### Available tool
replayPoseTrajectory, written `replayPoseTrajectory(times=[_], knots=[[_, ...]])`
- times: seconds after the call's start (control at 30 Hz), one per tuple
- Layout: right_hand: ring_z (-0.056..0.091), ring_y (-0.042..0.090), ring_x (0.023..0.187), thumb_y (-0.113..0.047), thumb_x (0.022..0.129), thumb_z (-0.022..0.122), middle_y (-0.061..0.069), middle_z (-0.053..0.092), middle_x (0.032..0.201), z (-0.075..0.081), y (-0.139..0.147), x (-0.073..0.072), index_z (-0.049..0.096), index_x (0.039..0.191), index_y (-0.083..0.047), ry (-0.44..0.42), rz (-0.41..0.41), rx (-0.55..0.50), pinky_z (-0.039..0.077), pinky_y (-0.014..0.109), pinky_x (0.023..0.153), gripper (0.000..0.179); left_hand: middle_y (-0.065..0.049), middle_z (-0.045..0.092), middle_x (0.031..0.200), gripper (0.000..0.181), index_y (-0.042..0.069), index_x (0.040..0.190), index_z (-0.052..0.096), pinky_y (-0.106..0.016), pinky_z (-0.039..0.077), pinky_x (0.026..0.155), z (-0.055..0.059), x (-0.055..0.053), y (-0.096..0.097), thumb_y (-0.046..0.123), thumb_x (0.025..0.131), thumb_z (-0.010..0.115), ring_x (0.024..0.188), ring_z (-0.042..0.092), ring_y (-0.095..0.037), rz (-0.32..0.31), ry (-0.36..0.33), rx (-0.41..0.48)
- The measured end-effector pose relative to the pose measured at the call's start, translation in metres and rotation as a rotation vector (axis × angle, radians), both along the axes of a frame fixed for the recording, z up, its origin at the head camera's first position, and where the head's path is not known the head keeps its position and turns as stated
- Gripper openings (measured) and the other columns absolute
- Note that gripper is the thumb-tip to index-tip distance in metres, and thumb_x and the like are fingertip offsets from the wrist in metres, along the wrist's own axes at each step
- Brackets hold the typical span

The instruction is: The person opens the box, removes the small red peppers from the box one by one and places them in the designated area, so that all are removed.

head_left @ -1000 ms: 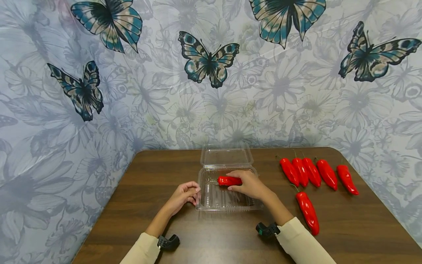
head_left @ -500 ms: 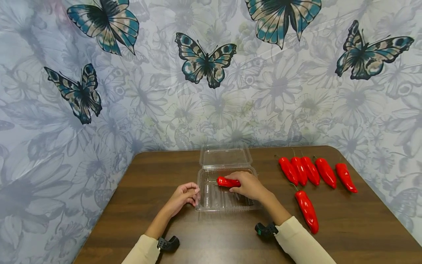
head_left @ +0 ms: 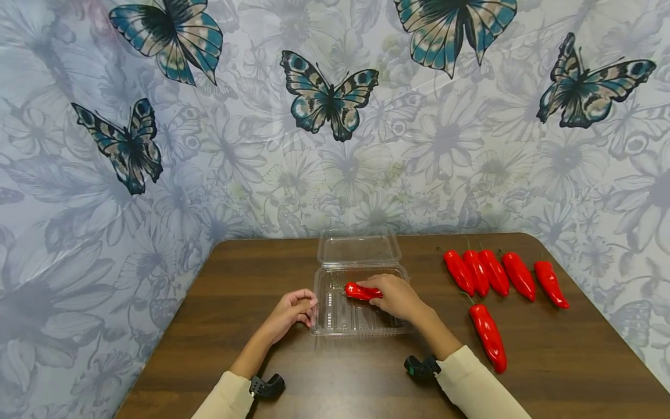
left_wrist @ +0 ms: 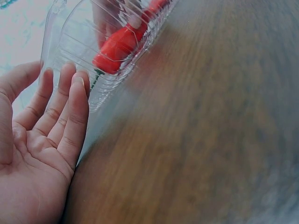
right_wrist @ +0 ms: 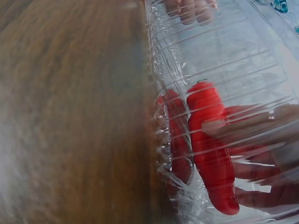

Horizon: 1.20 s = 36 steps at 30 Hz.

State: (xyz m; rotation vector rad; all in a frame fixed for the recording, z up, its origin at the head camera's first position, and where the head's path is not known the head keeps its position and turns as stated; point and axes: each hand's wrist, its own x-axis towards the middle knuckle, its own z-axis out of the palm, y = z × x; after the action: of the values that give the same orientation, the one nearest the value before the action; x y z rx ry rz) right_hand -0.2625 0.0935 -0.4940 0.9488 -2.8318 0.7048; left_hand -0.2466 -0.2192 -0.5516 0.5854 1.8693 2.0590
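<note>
A red chili pepper (head_left: 361, 291) with a green stem lies sideways within the base of a clear plastic container (head_left: 335, 326), stem end to the left. My right hand (head_left: 395, 295) holds the pepper from above, thumb and fingers about its body. Through the ribbed wall in the right wrist view, the same pepper (right_wrist: 212, 149) appears close over the container floor, with a red reflection beside it. At the container's left edge, my left hand (head_left: 290, 308) pinches the rim. In the left wrist view its fingers (left_wrist: 77, 107) rest along the outside wall.
The container's hinged lid (head_left: 358, 247) is tipped back toward the patterned wall. Several red peppers (head_left: 493, 270) lie in a row at the table's back right, and a single pepper (head_left: 488, 337) lies nearer, by the right forearm. Brown wood table (head_left: 235, 273) surrounds everything.
The right hand has moved slightly nearer and down with the pepper, which now tilts a little. The left hand and the other peppers stay put.
</note>
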Motion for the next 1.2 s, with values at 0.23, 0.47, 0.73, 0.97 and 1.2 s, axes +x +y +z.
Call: replayPoseTrajectory(times=[0.23,0.47,0.73,0.97,1.2], knots=[[0.069,0.025,0.108,-0.007,0.081,0.084,0.006,0.073,0.12,0.0,0.0,0.0,0.071,0.129,-0.016,0.025,-0.003,0.009,0.057,0.045,0.085,0.051,-0.004,0.064,0.082,0.024,-0.014,0.11,0.051,-0.027,0.057,0.06,0.0,-0.002,0.002,0.009,0.104,0.055,0.065,0.064,-0.015,0.0,0.002,0.004],[0.069,0.022,0.102,-0.008,0.079,0.086,0.006,0.074,0.118,-0.002,0.003,-0.01,0.073,0.127,-0.017,0.018,0.0,-0.005,0.057,0.042,0.081,0.05,-0.004,0.064,0.081,0.027,-0.018,0.111,0.049,-0.027,0.057,0.06,-0.003,-0.011,0.004,0.008,0.104,0.054,0.066,0.065,-0.015,0.004,0.017,0.002],[0.065,0.016,0.089,-0.012,0.08,0.087,0.008,0.073,0.118,-0.004,0.006,-0.018,0.072,0.129,-0.02,0.002,-0.005,0.021,0.051,0.034,0.069,0.052,-0.004,0.064,0.082,0.027,-0.018,0.112,0.049,-0.027,0.057,0.061,-0.006,-0.016,0.007,0.007,0.104,0.054,0.066,0.065,-0.015,0.011,0.022,-0.004],[0.067,0.016,0.091,-0.011,0.079,0.088,0.006,0.074,0.117,-0.004,0.006,-0.02,0.072,0.128,-0.02,0.021,-0.002,0.018,0.053,0.035,0.071,0.053,-0.004,0.064,0.081,0.025,-0.015,0.11,0.051,-0.027,0.057,0.061,-0.005,-0.016,0.007,0.009,0.104,0.055,0.066,0.065,-0.015,0.017,0.033,-0.004],[0.068,0.017,0.097,-0.013,0.078,0.088,0.002,0.074,0.117,-0.005,0.007,-0.019,0.073,0.128,-0.023,0.019,-0.002,0.014,0.054,0.038,0.076,0.053,-0.004,0.064,0.082,0.027,-0.018,0.112,0.049,-0.027,0.057,0.061,-0.007,-0.017,0.007,0.007,0.104,0.054,0.067,0.065,-0.014,0.005,0.031,-0.005]])
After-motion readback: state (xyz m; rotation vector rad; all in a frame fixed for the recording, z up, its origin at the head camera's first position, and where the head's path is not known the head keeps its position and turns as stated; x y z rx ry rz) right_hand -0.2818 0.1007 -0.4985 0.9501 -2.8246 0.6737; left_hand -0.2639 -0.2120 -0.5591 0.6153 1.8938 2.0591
